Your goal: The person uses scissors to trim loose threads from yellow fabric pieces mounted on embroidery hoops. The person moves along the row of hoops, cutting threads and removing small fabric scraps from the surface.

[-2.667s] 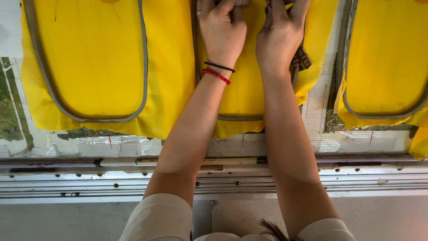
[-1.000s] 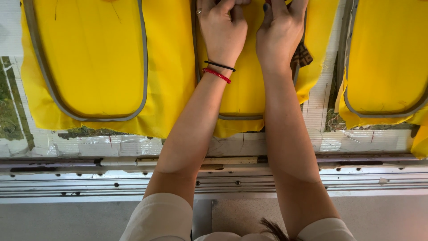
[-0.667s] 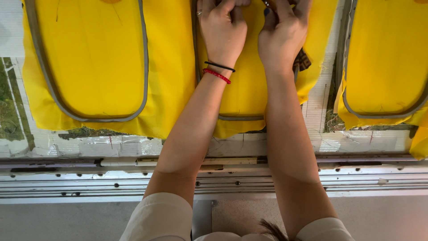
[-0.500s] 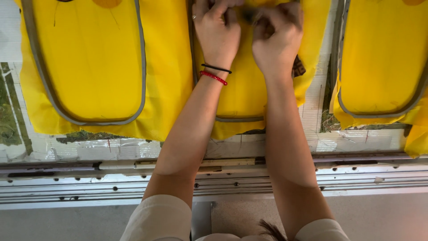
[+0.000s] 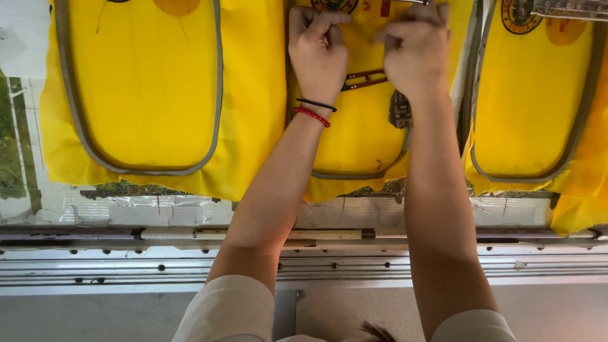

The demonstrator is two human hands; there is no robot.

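Gripping the middle yellow cloth (image 5: 364, 136) at twelve o'clock, left hand (image 5: 316, 54) and right hand (image 5: 411, 54) are both fisted on it inside its grey hoop (image 5: 354, 174); uneven pull could pucker fabric or unseat it.

The left hand (image 5: 316, 54) and right hand (image 5: 411, 50) cover the middle hoop's (image 5: 361, 174) upper fabric, their fingertips unclear, and the round emblem (image 5: 334, 5) is cropped.
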